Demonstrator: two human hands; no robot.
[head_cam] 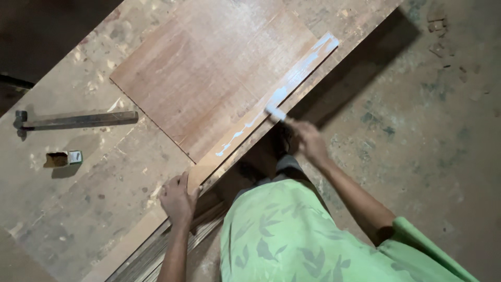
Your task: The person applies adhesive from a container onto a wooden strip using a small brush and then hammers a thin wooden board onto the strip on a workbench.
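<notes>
Pressing flat, left hand (177,198) steadies the wood strip (261,112) end; right hand (308,140) grips a white glue spreader (275,112) on its glue line (245,125).

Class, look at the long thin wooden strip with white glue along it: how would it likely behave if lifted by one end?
The wooden strip is long and thin, so it would probably flex or sag. It looks light for its length. The wet white glue on top would likely make it messy and slippery to hold.
</notes>
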